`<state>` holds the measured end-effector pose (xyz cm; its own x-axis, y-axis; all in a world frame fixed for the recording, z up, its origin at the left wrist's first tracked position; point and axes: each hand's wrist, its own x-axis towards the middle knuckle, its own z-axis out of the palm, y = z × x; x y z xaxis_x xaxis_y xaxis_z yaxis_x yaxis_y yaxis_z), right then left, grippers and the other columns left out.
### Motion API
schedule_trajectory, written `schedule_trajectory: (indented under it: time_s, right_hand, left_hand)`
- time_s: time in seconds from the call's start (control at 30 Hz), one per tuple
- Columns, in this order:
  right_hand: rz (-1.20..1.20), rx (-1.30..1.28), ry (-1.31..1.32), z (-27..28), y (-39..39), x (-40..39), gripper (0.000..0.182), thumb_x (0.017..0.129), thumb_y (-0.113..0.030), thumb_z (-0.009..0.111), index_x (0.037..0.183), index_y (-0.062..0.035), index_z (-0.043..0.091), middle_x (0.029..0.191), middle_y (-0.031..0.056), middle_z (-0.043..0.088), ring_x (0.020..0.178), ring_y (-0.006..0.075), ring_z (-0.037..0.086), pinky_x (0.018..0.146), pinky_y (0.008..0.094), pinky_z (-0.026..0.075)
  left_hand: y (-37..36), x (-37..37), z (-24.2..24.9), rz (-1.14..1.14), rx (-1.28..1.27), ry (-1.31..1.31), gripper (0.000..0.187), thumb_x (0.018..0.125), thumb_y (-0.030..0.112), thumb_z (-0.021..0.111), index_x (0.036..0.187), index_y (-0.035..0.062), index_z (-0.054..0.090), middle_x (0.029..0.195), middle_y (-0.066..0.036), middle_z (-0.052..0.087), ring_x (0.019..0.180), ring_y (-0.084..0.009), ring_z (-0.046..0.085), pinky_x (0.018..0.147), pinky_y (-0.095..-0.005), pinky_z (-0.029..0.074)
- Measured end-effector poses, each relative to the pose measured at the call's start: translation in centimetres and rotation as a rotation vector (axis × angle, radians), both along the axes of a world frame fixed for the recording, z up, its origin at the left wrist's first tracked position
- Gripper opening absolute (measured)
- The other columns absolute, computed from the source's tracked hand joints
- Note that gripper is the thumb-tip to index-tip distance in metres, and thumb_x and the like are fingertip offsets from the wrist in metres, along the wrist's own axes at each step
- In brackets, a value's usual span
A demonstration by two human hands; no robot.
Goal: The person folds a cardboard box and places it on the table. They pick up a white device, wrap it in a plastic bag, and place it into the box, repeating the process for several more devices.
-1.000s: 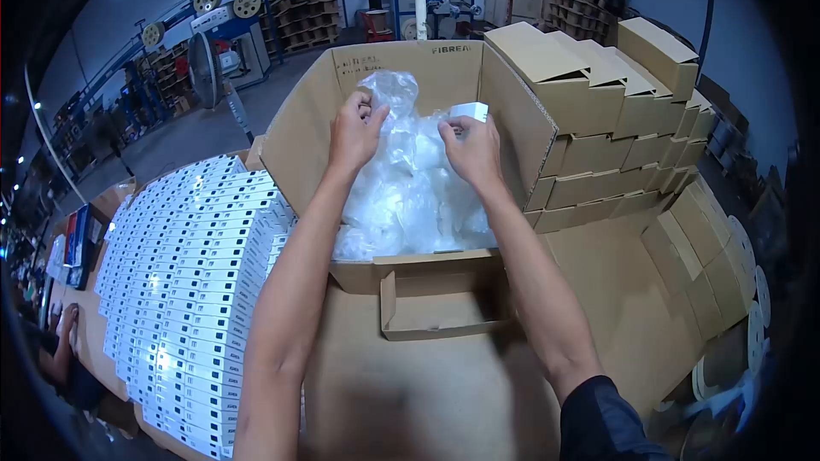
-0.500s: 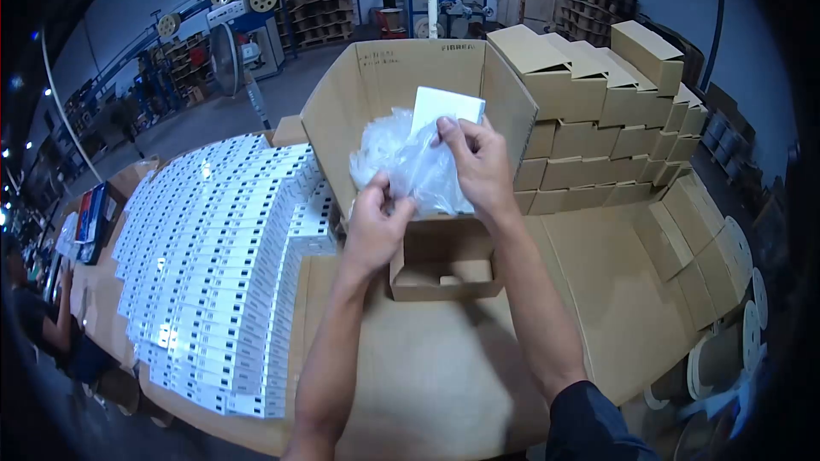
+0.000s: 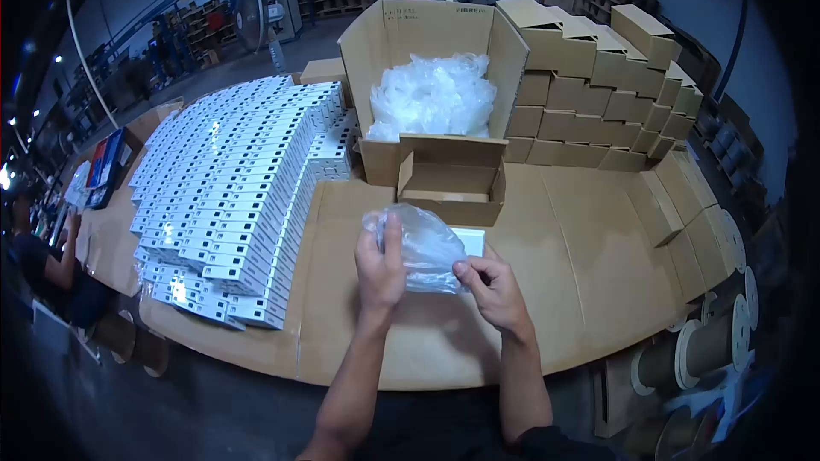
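Observation:
A clear plastic bag (image 3: 424,249) is stretched between my two hands over the cardboard-covered table. My left hand (image 3: 380,266) is closed on the bag's left side, thumb pointing up. My right hand (image 3: 497,294) pinches the bag's right edge and also holds a flat white box (image 3: 472,242), partly hidden behind the bag and fingers. Just beyond them stands an open, small brown carton (image 3: 453,209). Behind that, a large open carton (image 3: 427,21) contains a heap of clear plastic bags (image 3: 431,96).
Many flat white boxes (image 3: 231,179) are stacked on the left. Brown cartons (image 3: 589,102) form a stepped wall at the back right, with more cartons (image 3: 683,222) along the right edge. Reels (image 3: 713,346) stand below. Another person (image 3: 55,256) is at far left.
My hands have come back toward me from the large carton, bringing the bag and the white box. The view has tilted down, revealing the heap of bags.

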<state>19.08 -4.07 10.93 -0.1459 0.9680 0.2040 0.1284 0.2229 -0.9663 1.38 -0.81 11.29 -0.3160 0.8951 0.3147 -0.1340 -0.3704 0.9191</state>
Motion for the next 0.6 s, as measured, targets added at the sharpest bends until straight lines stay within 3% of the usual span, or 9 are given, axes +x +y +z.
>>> schedule_trajectory:
  time_s: [0.03, 0.07, 0.17, 0.2, 0.3, 0.33, 0.43, 0.57, 0.6]
  right_hand:
    - [-0.021, -0.015, 0.014, -0.7, -1.0, 0.1, 0.029, 0.093, -0.020, 0.080, 0.084, 0.0050, 0.068, 0.109, 0.0106, 0.058, 0.091, 0.0164, 0.056, 0.075, 0.0324, 0.047]
    - [-0.100, 0.189, -0.024, -1.6, -1.5, -0.3, 0.025, 0.093, -0.019, 0.079, 0.087, 0.0044, 0.072, 0.109, 0.0112, 0.059, 0.095, 0.0182, 0.060, 0.080, 0.0321, 0.049]
    - [-0.180, 0.247, -0.028, -1.9, -2.9, -1.3, 0.022, 0.093, -0.019, 0.079, 0.092, 0.0026, 0.076, 0.111, 0.0116, 0.060, 0.100, 0.0198, 0.061, 0.084, 0.0328, 0.051]
    - [-0.198, 0.136, -0.017, -2.2, -3.3, -1.2, 0.026, 0.096, -0.023, 0.078, 0.096, 0.0029, 0.078, 0.112, 0.0113, 0.060, 0.102, 0.0198, 0.060, 0.088, 0.0335, 0.049]
    - [-0.270, -0.026, 0.363, -4.1, -3.6, -1.8, 0.033, 0.099, -0.027, 0.075, 0.096, 0.0052, 0.077, 0.114, 0.0108, 0.060, 0.105, 0.0196, 0.059, 0.093, 0.0332, 0.047]
    - [-0.249, -0.089, 0.413, -4.5, -3.8, -1.9, 0.037, 0.102, -0.029, 0.071, 0.097, 0.0071, 0.076, 0.116, 0.0103, 0.059, 0.107, 0.0188, 0.058, 0.096, 0.0324, 0.045]
    - [-0.245, -0.009, 0.263, -4.7, -5.1, -3.0, 0.035, 0.102, -0.027, 0.071, 0.096, 0.0073, 0.075, 0.117, 0.0106, 0.059, 0.106, 0.0182, 0.058, 0.095, 0.0320, 0.045]
    - [-0.289, 0.035, 0.107, -6.0, -6.2, -2.9, 0.023, 0.100, -0.018, 0.073, 0.095, 0.0041, 0.076, 0.111, 0.0084, 0.060, 0.098, 0.0166, 0.058, 0.085, 0.0299, 0.047]
    - [-0.330, 0.084, 0.025, -5.3, -6.3, -2.9, 0.019, 0.096, -0.016, 0.076, 0.096, 0.0029, 0.076, 0.106, 0.0152, 0.059, 0.097, 0.0262, 0.061, 0.085, 0.0354, 0.050]
  left_hand:
    - [-1.3, 0.0, -0.8, -0.020, -0.031, 0.019, 0.031, 0.111, 0.029, 0.053, 0.098, 0.0014, 0.061, 0.088, 0.000, 0.060, 0.082, -0.0075, 0.053, 0.072, -0.0273, 0.046]
    - [-2.6, 0.0, -1.7, -0.040, -0.059, 0.040, 0.031, 0.111, 0.029, 0.053, 0.098, 0.0013, 0.061, 0.088, 0.000, 0.060, 0.083, -0.0077, 0.053, 0.073, -0.0273, 0.046]
    - [-5.3, 0.0, -5.2, -0.088, -0.068, 0.119, 0.032, 0.112, 0.033, 0.051, 0.105, 0.0033, 0.060, 0.090, 0.000, 0.061, 0.080, -0.0070, 0.056, 0.069, -0.0254, 0.048]
    - [-6.0, 0.1, -5.8, -0.100, -0.056, 0.146, 0.033, 0.112, 0.035, 0.049, 0.108, 0.0043, 0.061, 0.091, 0.000, 0.061, 0.077, -0.0066, 0.057, 0.067, -0.0245, 0.048]
    - [-7.3, 0.2, -6.6, -0.141, -0.223, -0.182, 0.038, 0.113, 0.039, 0.044, 0.108, 0.0046, 0.060, 0.090, 0.001, 0.061, 0.074, -0.0070, 0.058, 0.062, -0.0246, 0.050]
    - [-7.6, -0.4, -6.8, -0.121, -0.251, -0.055, 0.042, 0.114, 0.041, 0.041, 0.111, 0.0041, 0.061, 0.090, 0.001, 0.062, 0.071, -0.0074, 0.059, 0.058, -0.0241, 0.050]
    - [-7.8, -1.0, -7.8, -0.131, -0.271, -0.066, 0.044, 0.114, 0.041, 0.039, 0.116, 0.0027, 0.061, 0.096, -0.001, 0.062, 0.079, -0.0088, 0.059, 0.067, -0.0247, 0.050]
    - [-6.9, -1.7, -7.8, 0.146, -0.101, 0.235, 0.036, 0.110, 0.032, 0.053, 0.123, -0.0008, 0.059, 0.104, -0.007, 0.062, 0.094, -0.0159, 0.057, 0.081, -0.0311, 0.048]
    - [-7.1, -1.7, -6.3, 0.270, -0.005, 0.384, 0.035, 0.107, 0.029, 0.058, 0.125, -0.0016, 0.058, 0.105, -0.008, 0.062, 0.097, -0.0183, 0.057, 0.084, -0.0327, 0.048]
